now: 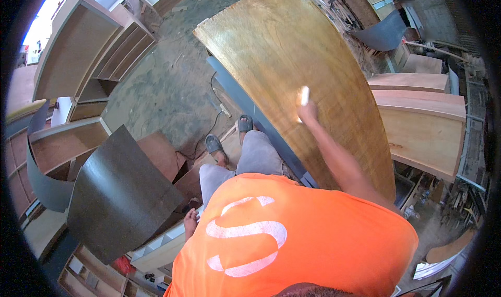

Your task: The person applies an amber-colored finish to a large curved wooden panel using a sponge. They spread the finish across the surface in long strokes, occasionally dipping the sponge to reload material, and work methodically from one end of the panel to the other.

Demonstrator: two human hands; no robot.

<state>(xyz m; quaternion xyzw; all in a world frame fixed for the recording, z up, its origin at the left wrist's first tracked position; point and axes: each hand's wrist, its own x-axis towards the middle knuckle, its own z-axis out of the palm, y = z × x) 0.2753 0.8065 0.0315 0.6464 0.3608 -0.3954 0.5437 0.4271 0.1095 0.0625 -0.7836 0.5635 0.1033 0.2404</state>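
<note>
My right hand (pixel 308 112) is closed round a small white piece (pixel 305 95). It shows at the top and bottom of my grip, but I cannot make out its exact kind. The hand rests at the middle of a large, glossy brown wooden panel (pixel 276 52), which slopes from the upper left down to my right side. Beneath its left edge a blue-grey board (pixel 255 106) sticks out. My left hand (pixel 192 222) hangs low at my left side, apart from the panel. Its fingers are loosely bent and partly apart, with nothing visible in them.
A curved dark sheet (pixel 125 192) stands at my left, near open wooden cabinet frames (pixel 78 52). A black cable (pixel 213 127) runs across the dusty floor (pixel 162 83) near my sandals (pixel 215 144). Light wooden boxes (pixel 422 132) stand beyond the panel's right edge.
</note>
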